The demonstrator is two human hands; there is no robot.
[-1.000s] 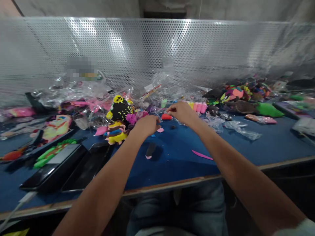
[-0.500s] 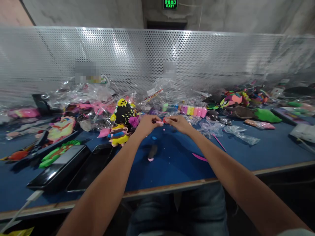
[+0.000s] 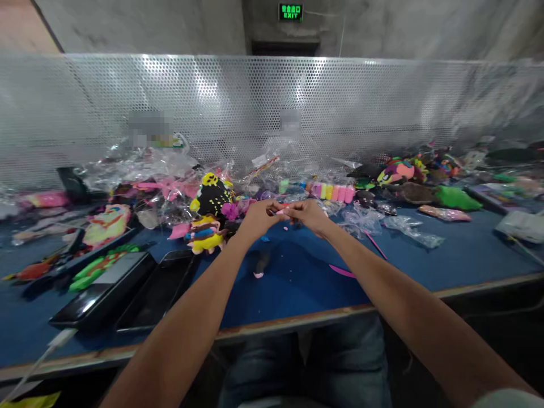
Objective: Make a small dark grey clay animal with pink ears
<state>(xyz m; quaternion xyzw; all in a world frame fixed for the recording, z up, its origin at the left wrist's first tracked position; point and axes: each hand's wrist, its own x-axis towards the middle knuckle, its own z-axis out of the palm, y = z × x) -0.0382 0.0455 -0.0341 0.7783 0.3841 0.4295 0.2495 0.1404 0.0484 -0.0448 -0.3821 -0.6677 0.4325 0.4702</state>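
My left hand and my right hand meet above the blue table top, fingers pinched together on a small pink piece of clay held between them. Just left of my left hand stand a black and yellow clay figure and a yellow striped clay figure. Behind my right hand lies a row of coloured clay sticks. A dark tool with a pink tip and a thin pink strip lie on the table below my hands.
Clear plastic bags and clay pieces litter the back of the table before a perforated metal screen. Black trays sit at the left. More clay figures lie at the right. The table's wooden front edge runs below my arms.
My hands, apart one second ago with the right near a red piece, have come together and lifted slightly, now pinching the pink clay. The view has tilted up a little.
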